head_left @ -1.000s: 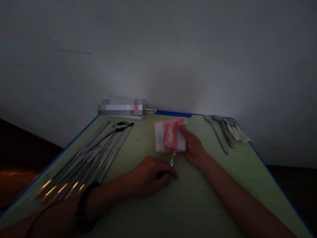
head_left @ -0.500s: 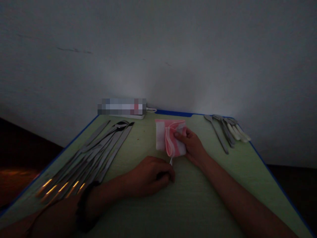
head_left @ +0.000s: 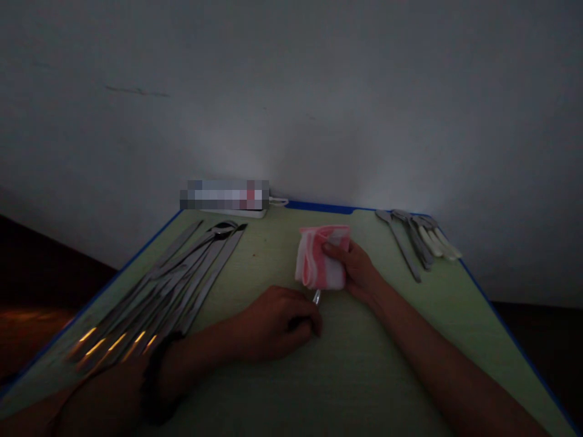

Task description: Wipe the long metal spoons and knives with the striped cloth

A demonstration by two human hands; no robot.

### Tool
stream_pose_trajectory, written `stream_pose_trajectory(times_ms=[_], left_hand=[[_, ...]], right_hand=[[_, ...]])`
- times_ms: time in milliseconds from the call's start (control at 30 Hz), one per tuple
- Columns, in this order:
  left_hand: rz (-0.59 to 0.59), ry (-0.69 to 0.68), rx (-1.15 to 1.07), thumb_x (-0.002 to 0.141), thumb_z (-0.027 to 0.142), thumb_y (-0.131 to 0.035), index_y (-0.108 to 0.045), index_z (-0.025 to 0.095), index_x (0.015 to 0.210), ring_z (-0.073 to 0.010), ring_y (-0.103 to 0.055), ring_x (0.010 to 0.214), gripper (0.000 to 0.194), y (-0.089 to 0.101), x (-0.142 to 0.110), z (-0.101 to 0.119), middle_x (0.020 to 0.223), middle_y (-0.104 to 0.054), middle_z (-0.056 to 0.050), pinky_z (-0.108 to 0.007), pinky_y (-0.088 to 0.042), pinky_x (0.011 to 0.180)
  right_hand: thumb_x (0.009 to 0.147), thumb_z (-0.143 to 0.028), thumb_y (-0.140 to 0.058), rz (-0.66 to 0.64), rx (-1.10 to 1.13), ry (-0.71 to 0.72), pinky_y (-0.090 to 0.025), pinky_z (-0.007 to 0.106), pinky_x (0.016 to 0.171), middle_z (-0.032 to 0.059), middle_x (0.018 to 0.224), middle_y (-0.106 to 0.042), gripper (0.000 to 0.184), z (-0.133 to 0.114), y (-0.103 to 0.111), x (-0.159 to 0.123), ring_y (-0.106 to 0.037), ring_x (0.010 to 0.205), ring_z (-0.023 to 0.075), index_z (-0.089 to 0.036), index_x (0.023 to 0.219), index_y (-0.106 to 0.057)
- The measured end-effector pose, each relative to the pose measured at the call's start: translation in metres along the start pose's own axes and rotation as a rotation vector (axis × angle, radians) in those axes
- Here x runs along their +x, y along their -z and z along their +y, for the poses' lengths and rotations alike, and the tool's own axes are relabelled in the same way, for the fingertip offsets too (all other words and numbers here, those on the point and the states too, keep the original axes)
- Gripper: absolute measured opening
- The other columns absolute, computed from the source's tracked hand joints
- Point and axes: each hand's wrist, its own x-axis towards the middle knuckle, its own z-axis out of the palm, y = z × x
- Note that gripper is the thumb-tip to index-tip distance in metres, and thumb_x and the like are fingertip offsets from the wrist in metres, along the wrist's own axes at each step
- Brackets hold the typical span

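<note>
My right hand (head_left: pixel 357 264) is closed on a folded pink-and-white striped cloth (head_left: pixel 325 258), thumb on top. Below the cloth's lower edge, a short shiny metal stem (head_left: pixel 317 297) shows, part of a piece of cutlery whose far end the cloth hides. My left hand (head_left: pixel 285 321), with a dark band at its wrist, is closed around the near end of that stem. Its kind cannot be made out. To the left lies a loose row of long metal cutlery (head_left: pixel 182 279), a spoon bowl among them.
At the far right of the green table (head_left: pixel 346 388) lie several metal spoons (head_left: pixel 401 246) and white-handled cutlery (head_left: pixel 435 241). A partly blurred-out box-like object (head_left: pixel 228 197) with a white cord (head_left: pixel 279 201) stands at the back left, against the grey wall (head_left: pixel 319 91).
The cloth has shifted slightly right and toward me, and now looks folded over more compactly. A little more of the metal stem shows. My left hand has stayed in place.
</note>
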Motion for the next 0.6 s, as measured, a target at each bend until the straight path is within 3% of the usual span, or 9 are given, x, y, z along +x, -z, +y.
stream_pose_trajectory(times_ms=[600], left_hand=[[0.019,-0.021,-0.023,0.079,0.007,-0.046,-0.064,0.018,0.084,-0.0119,-0.059,0.069,0.022,0.0004,0.0007,-0.0002,0.076,-0.065,0.0,-0.021,-0.044,0.067]], right_hand=[[0.06,-0.024,-0.075,-0.044,0.08,0.005,-0.049,0.029,0.07,0.0002,0.077,-0.068,0.024,0.0,-0.0003,-0.0002,-0.06,0.068,0.0139,-0.018,0.081,-0.065]])
